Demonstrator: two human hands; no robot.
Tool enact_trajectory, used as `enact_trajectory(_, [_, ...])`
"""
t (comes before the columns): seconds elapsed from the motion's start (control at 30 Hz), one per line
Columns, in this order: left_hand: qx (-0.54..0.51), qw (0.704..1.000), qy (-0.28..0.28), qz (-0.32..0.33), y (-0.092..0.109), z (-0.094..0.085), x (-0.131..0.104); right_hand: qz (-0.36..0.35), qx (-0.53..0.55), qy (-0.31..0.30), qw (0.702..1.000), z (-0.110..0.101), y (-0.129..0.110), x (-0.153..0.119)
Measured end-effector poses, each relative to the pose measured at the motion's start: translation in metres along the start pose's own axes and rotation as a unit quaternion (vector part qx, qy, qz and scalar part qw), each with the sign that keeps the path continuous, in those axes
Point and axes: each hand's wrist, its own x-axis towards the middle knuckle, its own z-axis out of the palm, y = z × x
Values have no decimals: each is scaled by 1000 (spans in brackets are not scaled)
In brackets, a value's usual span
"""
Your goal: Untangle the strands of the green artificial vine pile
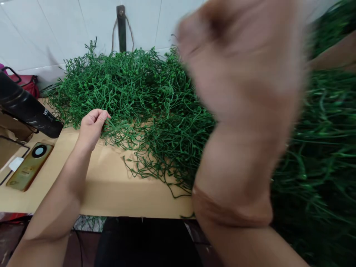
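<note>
My left hand (92, 125) is pinched closed over the table (111, 193), at the front edge of a heap of thin green branched stems (125, 81). A small bunch of green stems (121, 130) pokes out from its fingertips to the right. Raised close to the camera, my right hand (236, 70) is badly blurred. Its fingers are smeared and partly out of frame, so I cannot see whether it holds anything. Loose stems (172, 148) lie on the table between the two hands.
A black bottle (30, 105) leans at the left, above a phone (30, 167) lying face down. Behind them is a red bag (27, 85). More green stems (319, 159) fill the right side, where part of an arm (338, 55) shows. A dark strap (121, 29) hangs on the tiled wall.
</note>
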Motion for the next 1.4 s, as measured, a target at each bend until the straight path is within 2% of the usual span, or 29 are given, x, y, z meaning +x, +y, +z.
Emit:
enact_trajectory(0.03, [-3,1000,2,10,-1,1,0,-67,-39,-21,997,21,1,2])
enact_trajectory(0.07, [-8,1000,5,20,-1,2,0,-94,-73,-85,989,41,6,4])
enact_trajectory(0.13, [-15,999,16,35,-3,2,1,-64,-122,-169,976,77,22,10])
enact_trajectory(0.17, [-15,999,24,40,-4,2,2,-51,-133,-193,971,90,30,13])
enact_trajectory(0.27, [3,998,37,48,-6,-1,4,-32,-122,-212,969,109,47,18])
enact_trajectory(0.37, [32,997,33,68,-7,-3,4,-53,-107,-219,968,103,50,21])
enact_trajectory(0.47, [40,996,11,79,-7,-4,4,-68,-96,-256,960,93,50,24])
enact_trajectory(0.7, [30,986,-164,17,-3,-14,2,-96,-78,-341,932,76,55,29])
enact_trajectory(0.77, [41,981,-189,8,-2,-15,2,-95,-95,-348,928,73,56,30])
enact_trajectory(0.87, [45,984,-174,14,-4,-12,3,-97,-128,-334,929,74,56,29])
enact_trajectory(1.17, [68,995,-54,57,-19,-11,14,-136,-214,-277,927,82,52,26])
enact_trajectory(1.4, [83,992,-58,71,-18,-2,13,-188,-241,-303,903,78,41,20])
